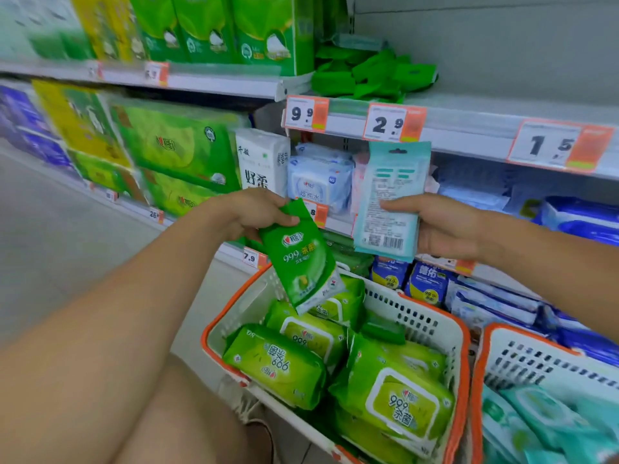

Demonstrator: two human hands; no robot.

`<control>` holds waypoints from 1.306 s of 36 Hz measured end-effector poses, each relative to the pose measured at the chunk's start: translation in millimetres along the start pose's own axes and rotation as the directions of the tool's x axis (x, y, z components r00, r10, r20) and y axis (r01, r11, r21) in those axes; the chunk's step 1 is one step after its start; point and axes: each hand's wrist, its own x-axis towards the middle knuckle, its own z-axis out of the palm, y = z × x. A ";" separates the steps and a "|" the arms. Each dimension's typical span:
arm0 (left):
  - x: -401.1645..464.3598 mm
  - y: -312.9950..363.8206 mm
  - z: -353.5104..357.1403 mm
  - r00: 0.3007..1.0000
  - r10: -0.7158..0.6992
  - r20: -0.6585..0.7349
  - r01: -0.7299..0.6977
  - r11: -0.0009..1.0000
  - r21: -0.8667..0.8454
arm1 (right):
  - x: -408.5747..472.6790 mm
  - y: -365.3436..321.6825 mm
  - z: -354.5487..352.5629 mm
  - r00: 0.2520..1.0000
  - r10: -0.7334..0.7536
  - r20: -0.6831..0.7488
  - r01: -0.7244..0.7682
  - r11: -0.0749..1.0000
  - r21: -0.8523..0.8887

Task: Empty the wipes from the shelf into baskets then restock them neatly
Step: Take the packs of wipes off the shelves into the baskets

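Observation:
My left hand (pixel 253 212) pinches the top of a small green wipes pack (pixel 301 259), which hangs tilted over the left basket (pixel 418 316). That white basket with an orange rim holds several larger green wipes packs (pixel 395 393). My right hand (pixel 445 226) holds a pale teal flat wipes pack (pixel 390 199) upright by its right edge, its printed back facing me, in front of the shelf. On the upper shelf (pixel 502 112) lies a loose heap of small green packs (pixel 371 73).
A second orange-rimmed basket (pixel 536 360) at the lower right holds teal packs. Shelves below carry blue and white wipes packs (pixel 425 283) and price tags (pixel 392 123). Large green tissue bundles (pixel 181 145) fill the shelves to the left. The aisle floor lies at far left.

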 end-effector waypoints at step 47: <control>23.6 155.8 138.5 0.850 0.523 -0.066 -0.515 0.850 0.108 | -141.1 -39.8 -143.3 0.962 -0.100 -0.256 -0.194 0.410 -0.891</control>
